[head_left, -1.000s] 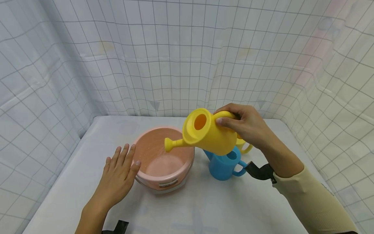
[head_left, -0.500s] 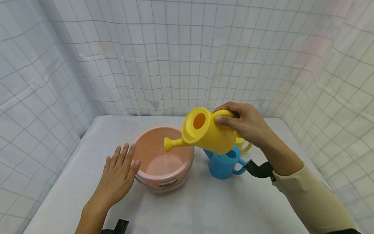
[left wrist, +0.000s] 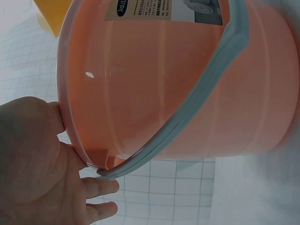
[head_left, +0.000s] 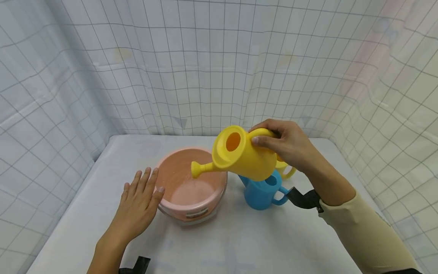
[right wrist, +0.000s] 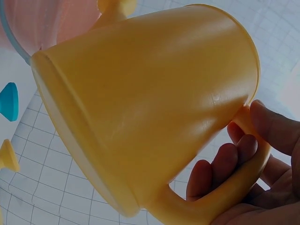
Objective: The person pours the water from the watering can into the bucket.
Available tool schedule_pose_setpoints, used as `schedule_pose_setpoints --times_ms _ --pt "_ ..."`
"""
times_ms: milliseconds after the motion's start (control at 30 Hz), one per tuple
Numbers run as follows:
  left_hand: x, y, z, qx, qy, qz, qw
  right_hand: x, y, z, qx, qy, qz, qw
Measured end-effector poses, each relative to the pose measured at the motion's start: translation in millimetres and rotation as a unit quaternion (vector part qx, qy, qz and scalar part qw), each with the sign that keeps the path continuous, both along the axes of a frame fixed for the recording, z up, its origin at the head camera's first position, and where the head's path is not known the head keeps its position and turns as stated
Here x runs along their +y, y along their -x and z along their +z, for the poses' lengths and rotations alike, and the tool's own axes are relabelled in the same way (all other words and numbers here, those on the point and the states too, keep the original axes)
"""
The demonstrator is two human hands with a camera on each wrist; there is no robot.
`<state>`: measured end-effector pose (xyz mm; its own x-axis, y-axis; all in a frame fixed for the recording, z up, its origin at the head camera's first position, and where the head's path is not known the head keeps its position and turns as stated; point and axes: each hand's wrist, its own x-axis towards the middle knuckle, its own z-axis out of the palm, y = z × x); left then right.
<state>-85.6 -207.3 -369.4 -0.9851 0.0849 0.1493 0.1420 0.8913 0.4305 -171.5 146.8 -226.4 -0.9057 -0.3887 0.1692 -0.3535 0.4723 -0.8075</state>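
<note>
My right hand grips the handle of a yellow watering can, its fingers curled through the loop in the right wrist view. The can tilts left, so its spout hangs over the pink bucket. Fine streaks show below the spout, inside the bucket. At the bucket's left rim, my left hand lies with straight, spread fingers; its fingers reach the rim beside the grey bail handle in the left wrist view. A blue watering can stands upright on the table, just under the raised can.
Behind the blue can stands another yellow watering can, partly hidden. A white cloth covers the table. White grid-patterned curtains enclose the back and both sides. A printed label is on the bucket's side.
The raised yellow can has drifted very slightly left and up. Both hands otherwise keep their places, and the bucket and blue can look the same.
</note>
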Motion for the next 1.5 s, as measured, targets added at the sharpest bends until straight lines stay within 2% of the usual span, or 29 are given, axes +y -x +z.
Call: schedule_pose_setpoints --times_ms 567,800,1500 --pt "-0.5 -0.2 1.1 -0.007 0.001 0.001 1.0000 -1.4 1.0 -0.2 0.004 -0.001 -0.001 1.000" --pt "0.4 -0.1 -2.3 -0.002 0.000 -0.003 1.0000 -1.5 1.6 -0.8 0.002 0.004 0.010 1.000" --pt "-0.6 0.1 1.0 -0.009 0.007 -0.002 0.9999 -2.3 2.5 -0.2 0.004 0.005 0.016 1.000"
